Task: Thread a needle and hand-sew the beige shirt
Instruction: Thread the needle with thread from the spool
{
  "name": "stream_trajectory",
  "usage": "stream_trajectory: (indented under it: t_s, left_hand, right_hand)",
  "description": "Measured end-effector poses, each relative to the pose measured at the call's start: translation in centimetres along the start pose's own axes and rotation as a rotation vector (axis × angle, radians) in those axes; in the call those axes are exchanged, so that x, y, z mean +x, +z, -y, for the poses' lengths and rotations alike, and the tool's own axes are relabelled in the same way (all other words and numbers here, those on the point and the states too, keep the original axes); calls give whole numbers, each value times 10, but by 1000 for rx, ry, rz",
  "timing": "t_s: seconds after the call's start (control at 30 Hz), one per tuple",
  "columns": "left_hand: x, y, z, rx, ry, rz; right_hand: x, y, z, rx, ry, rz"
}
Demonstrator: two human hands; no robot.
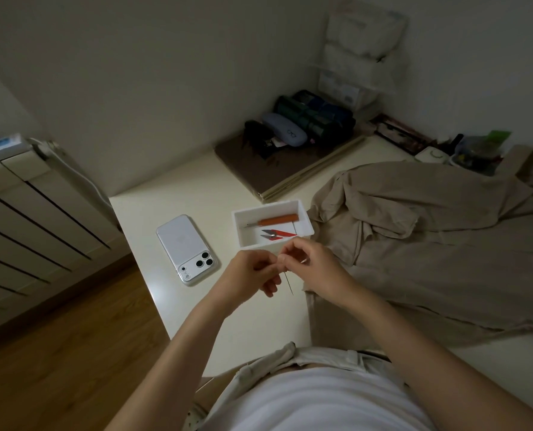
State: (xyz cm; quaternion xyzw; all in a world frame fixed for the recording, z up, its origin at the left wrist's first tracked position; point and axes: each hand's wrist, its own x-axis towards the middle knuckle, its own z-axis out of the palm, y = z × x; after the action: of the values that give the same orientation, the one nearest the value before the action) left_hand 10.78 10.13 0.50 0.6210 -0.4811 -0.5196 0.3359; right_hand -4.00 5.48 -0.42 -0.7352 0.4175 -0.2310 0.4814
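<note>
A thin needle (289,284) points down and toward me from between my two hands, which meet just in front of the white tray (302,209). My right hand (308,265) pinches the needle's upper end. My left hand (252,272) has its fingertips pinched together right beside it; any thread there is too fine to see. The beige shirt (430,244) lies crumpled across the right half of the white table (171,206), apart from both hands.
The tray holds an orange-handled tool (274,219) and red thread snips (277,234). A white phone (188,248) lies face down to the left. Cases and boxes (299,126) stand at the back; a radiator (25,219) is left of the table.
</note>
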Motion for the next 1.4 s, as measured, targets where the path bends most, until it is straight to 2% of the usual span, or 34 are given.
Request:
stream_trajectory:
  t_s: [0.1, 0.17, 0.33, 0.5, 0.87, 1.13, 1.4]
  left_hand:
    - [1, -1, -1, -90, -29, -52]
    - [1, -1, -1, -122, -33, -109]
    - [1, -2, -7, -126, -3, -154]
    - [2, -1, -8, -88, 5, -176]
    - [-2, -30, -10, -3, 42, -341]
    - [-7, -12, -23, -68, 22, -299]
    - [-16, 1, -34, -220, 69, -208]
  right_hand:
    - [1, -2, 0, 5, -10, -167]
    - [-2, -5, 0, 11, -16, -215]
    - [-5, -1, -3, -68, 25, -59]
    - [-4, -3, -4, -66, 30, -94]
    - [-9, -23, -12, -162, 46, -132]
    - [-13, -21, -1, -12, -15, -219]
    - [-18, -8, 10, 76, -89, -172]
